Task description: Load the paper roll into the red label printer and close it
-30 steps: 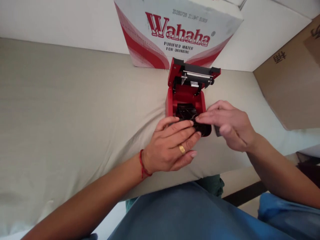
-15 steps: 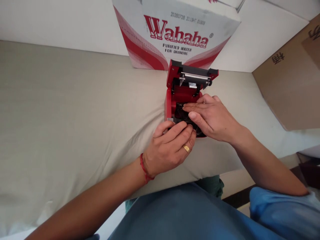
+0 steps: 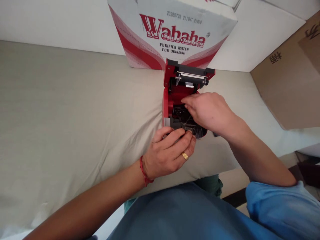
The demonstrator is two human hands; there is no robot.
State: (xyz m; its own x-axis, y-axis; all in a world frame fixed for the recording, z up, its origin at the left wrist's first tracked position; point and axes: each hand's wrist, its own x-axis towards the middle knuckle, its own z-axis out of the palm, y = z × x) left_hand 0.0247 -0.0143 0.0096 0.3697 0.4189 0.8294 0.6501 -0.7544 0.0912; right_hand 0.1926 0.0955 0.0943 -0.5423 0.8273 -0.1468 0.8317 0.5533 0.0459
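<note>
A small red and black label printer sits on the cloth with its lid raised, showing a black roller and metal brackets. Crumpled glossy black plastic fills part of its compartment. My left hand, with a gold ring and a red cord bracelet, curls its fingers over the printer's front edge. From the right side, my right hand reaches over the compartment, fingers bent and close together near the inner back wall. Whatever lies between the right fingertips is hidden.
Behind the printer stands a white and red water carton. A brown cardboard box is at the right. Beige cloth covers the surface, whose front edge is close to my body.
My right hand has drawn its spread fingers together and turned palm-down, moving toward the back of the compartment. More black plastic shows. The left hand stays at the front edge.
</note>
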